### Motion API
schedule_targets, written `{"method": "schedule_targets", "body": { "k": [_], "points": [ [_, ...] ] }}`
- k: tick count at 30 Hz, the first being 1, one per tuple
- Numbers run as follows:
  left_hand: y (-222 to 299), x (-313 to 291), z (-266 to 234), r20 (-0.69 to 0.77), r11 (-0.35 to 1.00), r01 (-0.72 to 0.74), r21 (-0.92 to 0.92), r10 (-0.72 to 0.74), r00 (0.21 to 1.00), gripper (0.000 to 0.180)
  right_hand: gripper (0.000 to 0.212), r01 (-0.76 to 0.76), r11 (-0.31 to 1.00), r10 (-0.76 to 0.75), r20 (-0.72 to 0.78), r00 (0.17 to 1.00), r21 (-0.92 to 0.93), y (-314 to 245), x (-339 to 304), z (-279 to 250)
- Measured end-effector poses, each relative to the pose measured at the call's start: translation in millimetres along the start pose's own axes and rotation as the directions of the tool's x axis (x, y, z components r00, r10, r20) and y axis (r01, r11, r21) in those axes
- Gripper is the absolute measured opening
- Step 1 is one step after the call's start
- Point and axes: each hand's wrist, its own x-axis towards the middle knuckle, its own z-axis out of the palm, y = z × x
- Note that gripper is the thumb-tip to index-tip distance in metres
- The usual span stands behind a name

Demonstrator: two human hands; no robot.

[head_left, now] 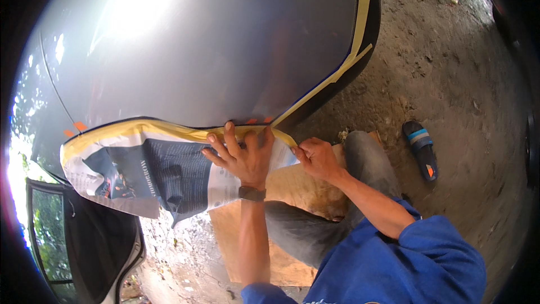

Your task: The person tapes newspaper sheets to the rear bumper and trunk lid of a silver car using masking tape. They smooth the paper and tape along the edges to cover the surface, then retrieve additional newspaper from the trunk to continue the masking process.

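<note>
- We see the left hand (242, 152) spread open, fingers apart, laid over the paper (183, 174) with its fingertips at the tape (180, 131).
- We see the right hand (319, 159) closed, fingers curled, pinching the tape's right end.
- Position of tape: yellow, curved, along the paper's upper border and the lower edge of the grey panel (225, 67).
- We note the paper hanging below the panel, creased, printed in dark and pale areas; its left end bends downward.
- A second yellow strip (315, 91) climbs the panel's right-hand edge from near the right hand.
- Orange marks (80, 126) show on the panel, by the paper's left end and above the left hand.
- We record a dark band (251, 193) on the left wrist and a blue top (410, 264).
- Below the hands: a brown board (284, 262), partly behind a bent leg (304, 233).
- Right: a dark slipper (419, 149), blue-striped, on rough ground (467, 107).
- Lower left: an open door (98, 236).
</note>
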Motion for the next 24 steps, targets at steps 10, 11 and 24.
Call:
{"method": "schedule_targets", "body": {
  "k": [10,11,24],
  "points": [
    [-2.8,-1.1,-2.2,0.040,1.000,-0.003,-0.026,0.004,0.999,0.042,0.035,-0.264,0.964,0.258,0.116,0.959,0.041,20.9,7.6,-9.6],
    [-2.3,-1.9,-1.2,0.041,1.000,0.004,-0.030,-0.003,0.999,0.043,0.036,-0.292,0.953,0.281,0.132,0.951,0.074,27.3,8.3,-5.3],
    [-6.1,-29.6,7.7,0.115,0.997,-0.051,-0.058,0.058,0.992,0.031,0.044,-0.329,0.943,0.317,0.157,0.935,0.058,64.0,27.1,26.4]
  ]
}}
